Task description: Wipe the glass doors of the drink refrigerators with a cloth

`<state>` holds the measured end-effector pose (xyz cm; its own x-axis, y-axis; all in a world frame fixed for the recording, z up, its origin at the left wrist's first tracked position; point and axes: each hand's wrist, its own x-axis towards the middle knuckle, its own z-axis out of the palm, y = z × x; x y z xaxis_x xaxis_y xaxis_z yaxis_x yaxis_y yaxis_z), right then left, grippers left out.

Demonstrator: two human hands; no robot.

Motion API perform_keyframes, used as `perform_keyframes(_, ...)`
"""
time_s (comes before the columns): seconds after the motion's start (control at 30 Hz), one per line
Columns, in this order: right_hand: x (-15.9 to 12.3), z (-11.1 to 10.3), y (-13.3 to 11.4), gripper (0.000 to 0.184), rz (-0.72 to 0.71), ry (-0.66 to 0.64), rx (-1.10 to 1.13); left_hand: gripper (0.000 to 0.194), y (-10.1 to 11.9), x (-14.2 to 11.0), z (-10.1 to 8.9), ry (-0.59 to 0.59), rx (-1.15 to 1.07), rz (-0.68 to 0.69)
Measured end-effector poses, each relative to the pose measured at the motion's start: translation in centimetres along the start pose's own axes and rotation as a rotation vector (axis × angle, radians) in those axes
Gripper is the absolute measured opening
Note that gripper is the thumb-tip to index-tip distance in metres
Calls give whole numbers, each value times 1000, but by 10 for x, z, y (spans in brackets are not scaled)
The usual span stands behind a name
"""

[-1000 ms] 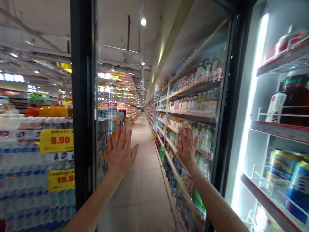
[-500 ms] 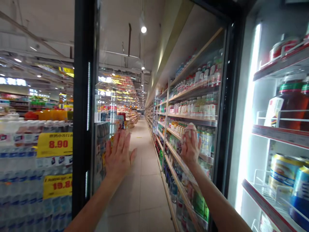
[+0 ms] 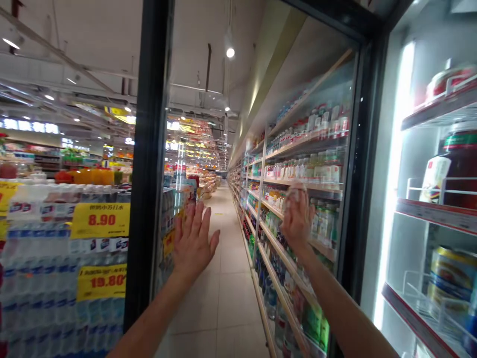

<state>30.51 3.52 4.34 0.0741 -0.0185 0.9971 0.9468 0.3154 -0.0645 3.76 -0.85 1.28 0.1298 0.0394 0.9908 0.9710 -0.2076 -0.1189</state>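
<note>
The glass door [image 3: 257, 159] stands open across the middle of the head view, the only one, beside a lit cooler [image 3: 387, 199] on the right. The left hand [image 3: 196, 241] is spread open with its palm toward the pane, holding nothing; the right hand [image 3: 297, 219] has its fingers partly bent over a pale, crumpled cloth [image 3: 296, 189], up near the pane's hinge side. The step in hand appears to be wiping the glass; the next move seems to call for light, even pressure on the cloth and a steady left palm. Whether either palm actually touches the pane is hard to tell. The right fingers are blurred and hide most of the cloth, the door's lower edge is cut off, and the cooler's cans [image 3: 449, 278] run out of frame.
</note>
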Motion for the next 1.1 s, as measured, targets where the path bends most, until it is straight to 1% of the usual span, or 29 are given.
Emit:
perform_keyframes(0.03,8,-1,11,46,140,41,-17,71,0,0,0,5,10,4)
perform_keyframes(0.07,15,-1,17,48,237,68,-29,71,1,1,0,6,20,6)
perform_keyframes(0.1,19,0,17,49,271,83,-33,71,1,1,0,6,28,8)
perform_keyframes(0.13,19,2,9,49,236,86,-28,70,1,1,1,4,33,7)
perform_keyframes(0.17,17,5,-5,48,145,72,-16,70,1,1,1,0,32,4)
perform_keyframes(0.2,11,7,-22,46,17,44,1,70,1,0,1,-1,29,1)
perform_keyframes(0.27,-4,12,-57,44,-263,-46,50,69,0,0,1,-8,22,-2)
perform_keyframes(0.3,-12,13,-69,43,-370,-91,71,69,-1,-1,0,-12,20,-2)
perform_keyframes(0.33,-18,12,-74,42,-434,-123,83,68,-1,-1,0,-15,19,0)
perform_keyframes(0.37,-24,11,-71,42,-446,-132,83,68,-1,-1,0,-18,19,0)
perform_keyframes(0.4,-28,8,-60,41,-411,-116,68,68,-1,-1,0,-17,18,1)
perform_keyframes(0.43,-32,4,-43,41,-327,-81,42,69,-1,-2,0,-19,17,1)
perform_keyframes(0.5,-36,-2,-2,42,-71,16,-32,68,0,-2,0,-14,12,-3)
perform_keyframes(0.53,-38,-5,16,44,97,42,-63,68,0,-2,0,-15,8,-6)
perform_keyframes(0.57,-40,-6,28,46,224,70,-82,68,1,-2,1,-17,3,-7)
perform_keyframes(0.6,-44,-6,33,47,309,82,-91,68,1,-1,1,-18,-1,-9)
perform_keyframes(0.63,-49,-5,30,48,334,84,-89,68,0,0,1,-19,-4,-11)
perform_keyframes(0.67,-54,-3,21,48,294,76,-75,68,-1,1,2,-16,-5,-13)
perform_keyframes(0.7,-61,0,6,47,202,51,-52,68,-2,2,2,-13,-7,-10)
perform_keyframes(0.77,-75,5,-27,46,-42,-37,7,69,-3,1,2,-3,-10,-3)
perform_keyframes(0.8,-81,7,-39,46,-144,-78,33,69,-3,-1,2,0,-13,-2)
perform_keyframes(0.83,-87,8,-45,47,-207,-106,48,68,-3,-4,2,-4,-15,-6)
perform_keyframes(0.87,-91,7,-44,47,-221,-114,49,68,-1,-10,1,-16,-21,-11)
perform_keyframes(0.9,-95,5,-37,47,-182,-100,32,67,1,-17,0,-38,-26,-13)
perform_keyframes(0.93,-97,1,-26,47,-98,-68,3,66,4,-26,-1,-58,-30,-10)
perform_keyframes(1.03,-102,-8,11,47,229,30,-82,66,15,-50,-3,-92,-22,19)
perform_keyframes(1.07,-103,-9,16,48,296,48,-92,66,19,-55,-3,-85,-17,22)
perform_keyframes(1.1,-106,-10,14,48,315,54,-89,67,22,-59,-4,-73,-13,17)
